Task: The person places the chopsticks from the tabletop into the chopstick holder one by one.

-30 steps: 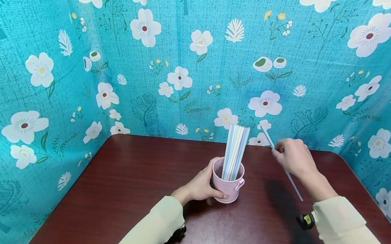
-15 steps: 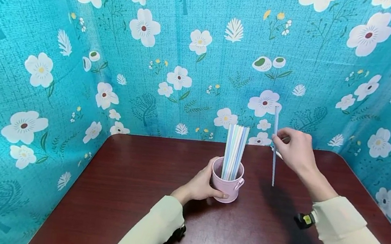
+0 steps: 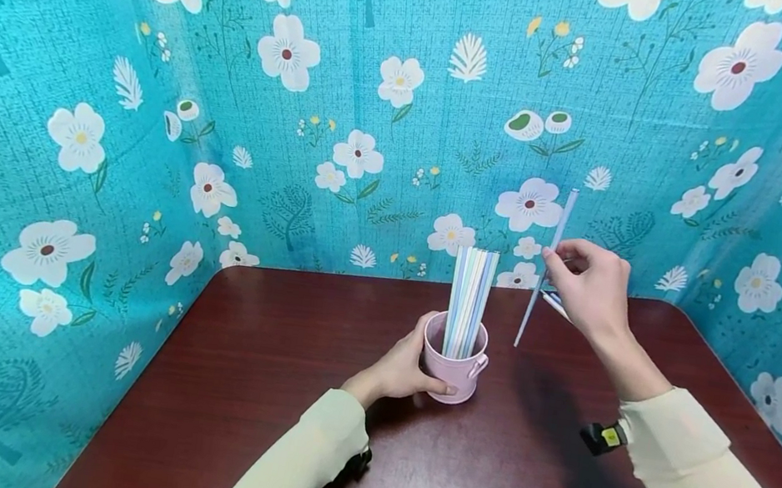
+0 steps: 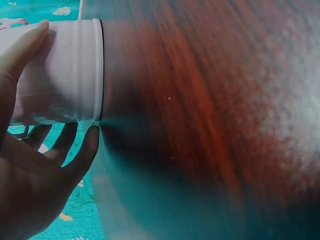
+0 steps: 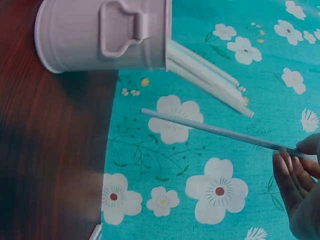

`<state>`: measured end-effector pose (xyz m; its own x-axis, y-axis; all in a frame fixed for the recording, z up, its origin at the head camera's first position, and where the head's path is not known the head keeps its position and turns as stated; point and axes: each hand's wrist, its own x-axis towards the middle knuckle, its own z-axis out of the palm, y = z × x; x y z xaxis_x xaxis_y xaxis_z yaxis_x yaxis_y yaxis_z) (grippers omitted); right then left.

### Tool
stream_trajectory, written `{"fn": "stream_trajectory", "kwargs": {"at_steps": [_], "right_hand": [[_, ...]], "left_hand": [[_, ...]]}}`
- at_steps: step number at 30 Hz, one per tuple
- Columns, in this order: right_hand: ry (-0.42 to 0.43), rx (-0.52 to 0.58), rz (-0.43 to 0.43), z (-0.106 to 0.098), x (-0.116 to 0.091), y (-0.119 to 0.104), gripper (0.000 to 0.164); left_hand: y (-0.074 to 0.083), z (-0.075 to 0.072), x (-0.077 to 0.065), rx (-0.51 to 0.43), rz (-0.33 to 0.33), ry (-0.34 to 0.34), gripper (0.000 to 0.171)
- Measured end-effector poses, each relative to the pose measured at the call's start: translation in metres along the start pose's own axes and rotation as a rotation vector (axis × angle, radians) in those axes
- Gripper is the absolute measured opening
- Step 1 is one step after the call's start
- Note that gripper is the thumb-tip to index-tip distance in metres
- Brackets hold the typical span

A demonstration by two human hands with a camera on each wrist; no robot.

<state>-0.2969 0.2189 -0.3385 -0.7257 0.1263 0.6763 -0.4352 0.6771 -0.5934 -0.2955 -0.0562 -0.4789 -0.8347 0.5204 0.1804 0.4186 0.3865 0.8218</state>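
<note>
My left hand (image 3: 405,371) grips the side of a small pink bucket (image 3: 445,379) standing on the table, thumb in front. In the left wrist view the fingers curve round the bucket's far side. A bundle of pale blue, white and greenish straws (image 3: 470,302) stands upright in it, leaning slightly. To the right, my right hand (image 3: 593,287) pinches a single light blue straw (image 5: 215,130) between thumb and fingertips, above the table. That straw tilts with its lower end toward the bucket, apart from it. The bucket's looped handle (image 5: 122,30) faces the right wrist camera.
Behind the right hand, partly hidden, a few more straws (image 3: 555,304) lie near the back of the dark red-brown table (image 3: 287,330). A turquoise flowered cloth (image 3: 376,141) hangs close behind the table and along both sides.
The straw in my right hand has turned from a slant with its top to the left, through upright, to its top leaning right. That hand rose slightly. My left hand and the bucket stayed put.
</note>
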Motion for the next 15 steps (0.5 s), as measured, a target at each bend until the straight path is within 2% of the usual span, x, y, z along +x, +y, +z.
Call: {"fn": "stream_trajectory", "kwargs": {"at_steps": [6, 15], "right_hand": [[0.051, 0.078, -0.027, 0.003, 0.003, -0.008, 0.017], [0.042, 0.128, -0.023, 0.009, 0.003, -0.018, 0.016]], "left_hand": [[0.001, -0.001, 0.0, 0.026, 0.028, 0.012, 0.115], [0.0, -0.001, 0.0, 0.021, 0.021, 0.015, 0.116]]}}
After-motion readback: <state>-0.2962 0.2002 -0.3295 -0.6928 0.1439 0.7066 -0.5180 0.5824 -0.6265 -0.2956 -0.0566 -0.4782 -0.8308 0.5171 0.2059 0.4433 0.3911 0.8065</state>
